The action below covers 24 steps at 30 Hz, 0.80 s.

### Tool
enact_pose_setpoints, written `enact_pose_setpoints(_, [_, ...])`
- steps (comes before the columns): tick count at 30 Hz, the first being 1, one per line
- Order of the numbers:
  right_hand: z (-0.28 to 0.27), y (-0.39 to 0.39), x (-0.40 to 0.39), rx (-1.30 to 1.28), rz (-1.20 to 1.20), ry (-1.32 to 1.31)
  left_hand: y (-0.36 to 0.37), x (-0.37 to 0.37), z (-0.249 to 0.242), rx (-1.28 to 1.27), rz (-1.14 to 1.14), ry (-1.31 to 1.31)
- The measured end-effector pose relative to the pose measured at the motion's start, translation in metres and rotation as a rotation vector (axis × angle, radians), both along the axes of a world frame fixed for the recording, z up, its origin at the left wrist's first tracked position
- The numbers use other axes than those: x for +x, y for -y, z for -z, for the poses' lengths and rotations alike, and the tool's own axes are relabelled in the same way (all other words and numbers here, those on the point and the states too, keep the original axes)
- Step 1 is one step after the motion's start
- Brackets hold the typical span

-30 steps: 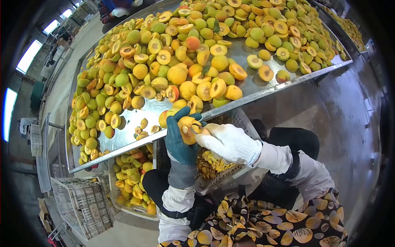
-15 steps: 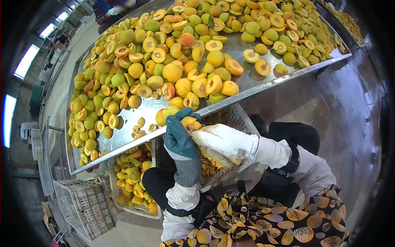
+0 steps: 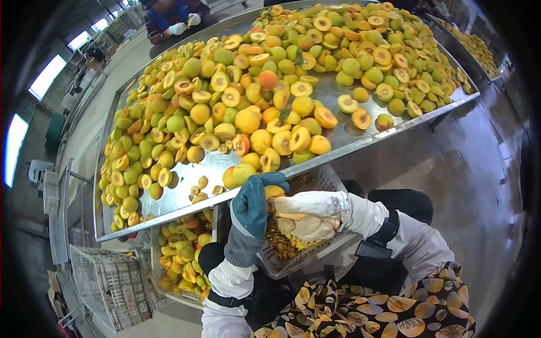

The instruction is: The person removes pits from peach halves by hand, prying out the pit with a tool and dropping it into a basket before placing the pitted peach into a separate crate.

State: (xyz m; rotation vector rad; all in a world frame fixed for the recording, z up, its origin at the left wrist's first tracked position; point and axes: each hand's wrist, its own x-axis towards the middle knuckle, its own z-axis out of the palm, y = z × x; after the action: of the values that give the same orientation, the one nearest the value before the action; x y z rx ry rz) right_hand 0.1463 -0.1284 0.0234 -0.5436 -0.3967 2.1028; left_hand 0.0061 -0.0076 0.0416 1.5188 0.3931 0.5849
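Note:
My left hand (image 3: 252,206), in a teal glove with a grey cuff, is closed around a yellow peach half (image 3: 274,192) at the table's near edge. My right hand (image 3: 310,214), in a white glove, is closed with its fingertips against the same fruit; whatever lies inside its fingers is hidden. Below both hands is a crate (image 3: 328,248) holding scraps and peelings. Many halved peaches (image 3: 248,119), yellow and green, are heaped on the metal table (image 3: 360,144) in front.
Beneath the table at the left is a crate (image 3: 212,228) of peach halves. Farther left, a whitish slatted crate (image 3: 121,290) stands on the floor. Across the table is a person with white gloves (image 3: 178,28). Another fruit-covered table (image 3: 465,45) is at the upper right.
The view has shifted, showing more of the person across the table. My right hand has turned and its fingers have curled in beside the fruit; my left hand still holds it.

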Motion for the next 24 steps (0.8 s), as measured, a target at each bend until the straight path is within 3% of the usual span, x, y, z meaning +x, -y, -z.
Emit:
enact_pose_setpoints(1, [-0.014, 0.001, 0.001, 0.107, -0.003, 0.295, -0.001, -0.002, 0.001, -0.084, -0.060, -0.041])
enact_pose_setpoints(2, [-0.022, -0.007, 0.004, 0.223, -0.230, 0.792, -0.010, -0.008, -0.003, -0.161, -0.120, -0.057])
enact_pose_setpoints(4, [0.009, -0.005, -0.008, 0.807, 0.083, 1.429, -0.032, -0.020, 0.007, -0.382, -0.246, -0.039])
enact_pose_setpoints(5, [-0.007, -0.009, -0.008, 0.661, -0.090, 1.463, -0.042, -0.024, 0.033, 0.436, -0.386, -0.090])
enact_pose_setpoints(6, [-0.004, -0.003, -0.005, 0.496, -0.180, 1.763, -0.060, -0.052, 0.021, -0.203, -0.451, -0.032])
enact_pose_setpoints(7, [0.006, 0.001, -0.002, 0.420, -0.217, 1.847, -0.083, -0.076, 0.030, 0.036, -0.525, -0.183])
enact_pose_setpoints(8, [0.014, 0.002, 0.003, 0.342, -0.251, 1.937, -0.109, -0.090, 0.023, 0.708, -0.469, -0.452])
enact_pose_setpoints(10, [0.019, 0.008, 0.004, 0.250, -0.310, 2.016, -0.122, -0.097, 0.008, 1.033, -0.479, -1.000])
enact_pose_setpoints(12, [0.033, 0.011, -0.001, 0.281, -0.321, 2.014, -0.157, -0.075, 0.031, 1.166, -0.600, -0.761])
enact_pose_setpoints(15, [0.027, 0.013, -0.009, 0.336, -0.294, 1.964, -0.202, -0.004, 0.038, 1.297, -0.406, -0.667])
enact_pose_setpoints(18, [0.027, 0.014, -0.008, 0.370, -0.215, 1.984, -0.220, 0.048, 0.055, 1.334, -0.193, -1.003])
enact_pose_setpoints(21, [0.028, 0.015, -0.002, 0.393, -0.058, 1.971, -0.214, 0.052, 0.057, 1.106, -0.212, -0.937])
enact_pose_setpoints(23, [0.026, 0.012, 0.001, 0.402, 0.095, 1.853, -0.221, 0.035, 0.073, 0.853, -0.167, -0.888])
enact_pose_setpoints(24, [0.015, 0.007, 0.002, 0.265, 0.101, 1.632, -0.215, 0.025, 0.081, 0.774, -0.263, -0.769])
